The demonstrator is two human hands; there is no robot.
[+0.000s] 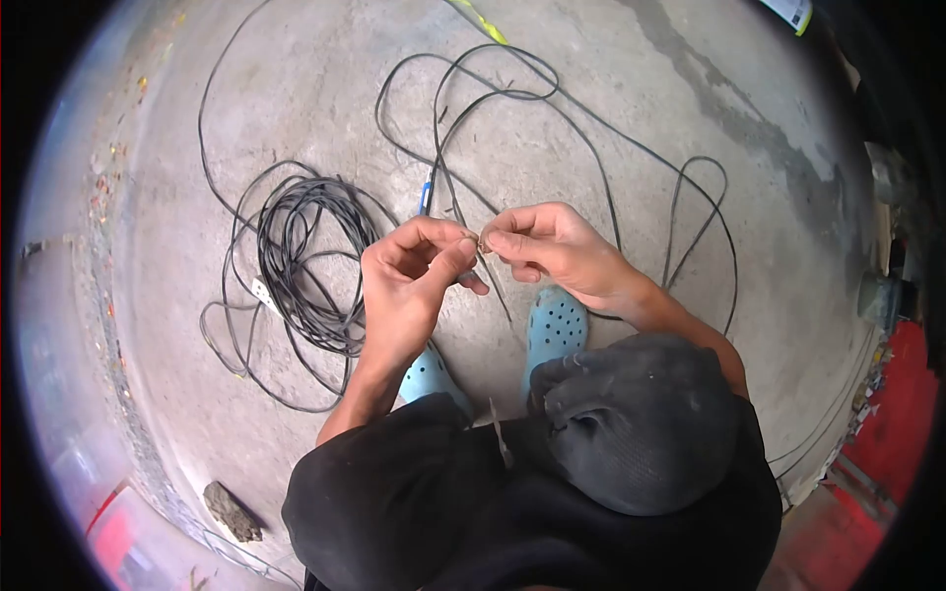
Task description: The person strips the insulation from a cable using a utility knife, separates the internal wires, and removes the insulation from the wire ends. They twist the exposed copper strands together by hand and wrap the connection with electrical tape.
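Note:
My left hand [412,271] is closed, thumb and forefinger pinching thin wire ends [481,242] in front of me. Meeting it fingertip to fingertip, my right hand [557,254] pinches the same small bit of wire from the other side. A black cable [498,288] shows just beneath the fingertips, its thin end pointing down toward my feet. Behind my left hand, a blue-handled tool [426,195] lies on the concrete floor beside loose cable.
A large coil of black cable [305,266] lies at left, with a white power strip [264,294] partly under it. Loose cable loops [552,84] spread ahead and to the right. Light-blue clogs [557,325] are below my hands. A stone [234,510] sits lower left.

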